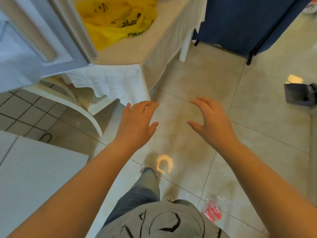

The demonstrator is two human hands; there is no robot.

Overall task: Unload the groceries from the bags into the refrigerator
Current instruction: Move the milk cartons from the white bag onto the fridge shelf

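A yellow plastic bag (116, 19) lies crumpled on a table covered with a white cloth (120, 83) at the top centre. The open refrigerator door (46, 31) stands at the top left, its edge over the table corner. My left hand (137, 122) and my right hand (211, 121) are stretched out in front of me above the tiled floor, fingers relaxed and spread, palms facing each other. Neither hand holds anything. A small clear packet with pink items (212, 212) lies on the floor at the lower right.
A white chair (77, 103) stands tucked under the table at the left. A white appliance top (34, 169) fills the lower left. A dark blue curtain on a black frame (240, 23) is at the upper right, and a dark object (300, 95) sits at the right edge.
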